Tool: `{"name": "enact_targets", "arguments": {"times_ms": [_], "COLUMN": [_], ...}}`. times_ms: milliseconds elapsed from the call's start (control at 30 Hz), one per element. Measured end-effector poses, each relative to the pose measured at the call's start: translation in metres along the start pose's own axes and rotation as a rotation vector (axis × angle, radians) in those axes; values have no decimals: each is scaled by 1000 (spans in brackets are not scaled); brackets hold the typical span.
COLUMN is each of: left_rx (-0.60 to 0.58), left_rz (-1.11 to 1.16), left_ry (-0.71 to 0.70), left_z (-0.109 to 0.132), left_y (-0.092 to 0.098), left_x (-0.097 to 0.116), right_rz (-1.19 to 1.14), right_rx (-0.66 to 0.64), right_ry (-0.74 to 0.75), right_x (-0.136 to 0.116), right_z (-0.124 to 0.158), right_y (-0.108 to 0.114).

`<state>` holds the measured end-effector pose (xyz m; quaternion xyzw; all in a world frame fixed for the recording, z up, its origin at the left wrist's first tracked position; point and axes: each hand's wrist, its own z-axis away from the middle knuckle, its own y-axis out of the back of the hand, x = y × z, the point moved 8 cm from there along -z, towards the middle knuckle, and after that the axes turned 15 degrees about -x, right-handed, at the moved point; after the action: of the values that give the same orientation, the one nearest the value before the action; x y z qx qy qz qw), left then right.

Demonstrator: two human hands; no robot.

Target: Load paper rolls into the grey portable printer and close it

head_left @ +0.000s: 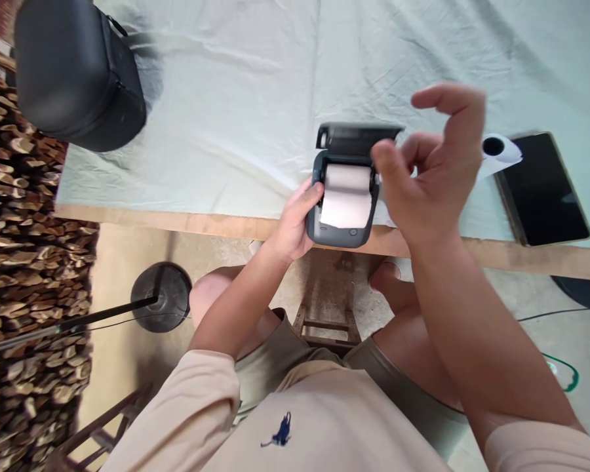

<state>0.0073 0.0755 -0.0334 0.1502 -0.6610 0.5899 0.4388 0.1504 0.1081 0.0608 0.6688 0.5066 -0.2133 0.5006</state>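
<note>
A small dark grey printer [343,231] sits at the table's front edge with its lid [356,136] flipped up. A white paper roll [347,192] lies inside, its end drawn forward over the body. My left hand [296,223] grips the printer's left side, thumb on its top edge. Just right of the printer and a little above it, my right hand [435,167] hovers with fingers curled and apart and nothing in them.
A pale cloth covers the wooden table [216,224]. A black case [76,72] stands at the back left. At the right lie a white paper roll [499,151] and a black tablet [545,190]. A round stand base [161,296] and a stool [327,321] are on the floor.
</note>
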Motion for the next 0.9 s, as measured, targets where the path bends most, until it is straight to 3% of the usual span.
{"name": "enact_targets", "arguments": {"times_ms": [133, 233, 333, 400, 600, 733, 833, 900], "left_rx": [15, -10, -55, -78, -50, -39, -13, -8], "left_rz": [13, 17, -23, -57, -80, -47, 9, 53], "left_ry": [44, 16, 17, 43, 64, 40, 45, 48], "left_z": [1, 1, 1, 1, 1, 0, -1, -1], "left_y": [6, 3, -3, -5, -4, -2, 2, 3], "left_x": [-6, -3, -1, -2, -3, -3, -4, -4], "right_rz": [-12, 171, 563, 736, 743, 549, 93, -268], "right_rx": [-19, -243, -525, -635, -652, -545, -444, -321], "right_ry": [29, -33, -237, -329, -365, -286, -239, -325], "right_x": [-18, -27, -20, -13, 1, -6, -7, 10], "right_z": [-8, -9, -2, 2, 1, -1, -2, -2], "right_y": [4, -5, -17, -21, -29, -18, -8, -1]}}
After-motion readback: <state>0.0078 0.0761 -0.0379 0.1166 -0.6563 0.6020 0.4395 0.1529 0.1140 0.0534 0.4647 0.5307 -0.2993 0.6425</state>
